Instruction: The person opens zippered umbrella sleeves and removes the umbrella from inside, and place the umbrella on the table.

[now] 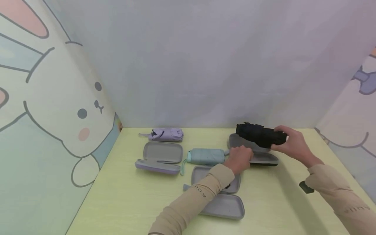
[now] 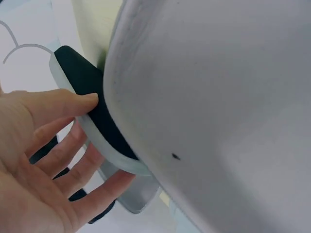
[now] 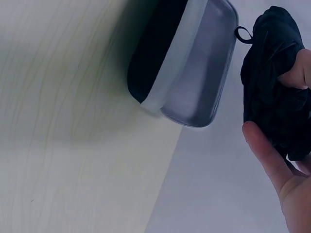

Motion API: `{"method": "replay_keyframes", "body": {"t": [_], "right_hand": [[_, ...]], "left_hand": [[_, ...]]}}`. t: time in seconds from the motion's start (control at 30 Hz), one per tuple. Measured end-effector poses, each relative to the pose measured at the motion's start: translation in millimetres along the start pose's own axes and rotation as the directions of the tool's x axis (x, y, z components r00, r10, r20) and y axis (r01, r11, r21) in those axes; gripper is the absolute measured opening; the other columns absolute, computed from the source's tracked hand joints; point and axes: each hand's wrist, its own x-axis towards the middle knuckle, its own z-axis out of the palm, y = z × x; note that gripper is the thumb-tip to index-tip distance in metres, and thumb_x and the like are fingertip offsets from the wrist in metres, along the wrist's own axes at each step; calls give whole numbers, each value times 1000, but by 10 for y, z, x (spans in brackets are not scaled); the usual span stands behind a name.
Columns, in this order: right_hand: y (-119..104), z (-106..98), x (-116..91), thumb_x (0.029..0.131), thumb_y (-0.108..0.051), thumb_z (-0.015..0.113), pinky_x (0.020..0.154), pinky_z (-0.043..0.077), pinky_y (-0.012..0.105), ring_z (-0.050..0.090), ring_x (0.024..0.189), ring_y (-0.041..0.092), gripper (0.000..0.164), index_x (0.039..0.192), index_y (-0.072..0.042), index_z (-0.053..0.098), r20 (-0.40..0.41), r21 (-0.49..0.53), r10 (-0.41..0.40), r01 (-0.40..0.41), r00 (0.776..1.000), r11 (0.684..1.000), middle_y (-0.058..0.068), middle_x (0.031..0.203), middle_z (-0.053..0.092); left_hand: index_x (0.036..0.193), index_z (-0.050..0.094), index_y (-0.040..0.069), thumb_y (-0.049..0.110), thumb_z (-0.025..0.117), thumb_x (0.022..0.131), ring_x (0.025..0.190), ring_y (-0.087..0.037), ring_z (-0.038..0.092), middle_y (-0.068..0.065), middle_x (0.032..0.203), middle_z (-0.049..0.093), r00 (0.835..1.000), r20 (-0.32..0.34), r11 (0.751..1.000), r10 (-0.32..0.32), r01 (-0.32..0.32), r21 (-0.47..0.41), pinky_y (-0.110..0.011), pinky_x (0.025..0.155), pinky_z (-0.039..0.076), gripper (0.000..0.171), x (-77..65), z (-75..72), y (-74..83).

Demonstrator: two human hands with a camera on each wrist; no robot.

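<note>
In my right hand point(image 1: 295, 146) I hold a folded black umbrella point(image 1: 258, 134) up above the far right of the table. Its small wrist loop point(image 3: 243, 35) hangs off one end in the right wrist view. Below it an open black case point(image 1: 264, 158) with a grey inside lies on the table. My left hand point(image 1: 239, 159) grips the near left end of that case. The left wrist view shows the thumb point(image 2: 82, 102) on the case's black outer side and the other fingers toward its pale rim. A large pale grey surface point(image 2: 209, 107) covers much of that view.
A pale blue folded umbrella point(image 1: 207, 156) lies left of my left hand. Further left are a purple umbrella point(image 1: 167, 134) and an open purple case point(image 1: 163, 152). Another open grey case point(image 1: 227, 207) lies under my left forearm. A small dark object point(image 1: 306, 187) is beside my right sleeve.
</note>
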Motion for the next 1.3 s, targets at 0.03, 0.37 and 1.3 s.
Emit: {"method": "replay_keyframes", "body": {"t": [0.03,0.37,1.3], "right_hand": [[-19,-21,-21,62,-6,81,70,39,46,55,91,38,54,110,-1,58,-19,-10,10,-10,1000,1000,23,106,61],[-82,-128,-270,64,-11,81,68,33,32,53,90,36,51,108,1,59,-166,-23,173,-179,971,983,25,105,61],[123,105,-734,69,-14,78,87,24,61,49,94,51,51,108,9,54,-259,17,504,-518,824,855,36,101,59]], "left_hand": [[55,41,21,11,68,81,55,-7,34,9,53,31,1000,0,1000,7,-7,1,-27,51,31,39,-1,1,-1],[55,34,19,10,68,79,53,-8,29,8,52,23,999,-20,1000,29,-28,6,-26,45,25,43,49,19,-23],[54,43,20,17,72,80,51,-6,38,9,51,40,1000,1,999,-7,7,47,-28,44,36,39,69,6,-7]]}}
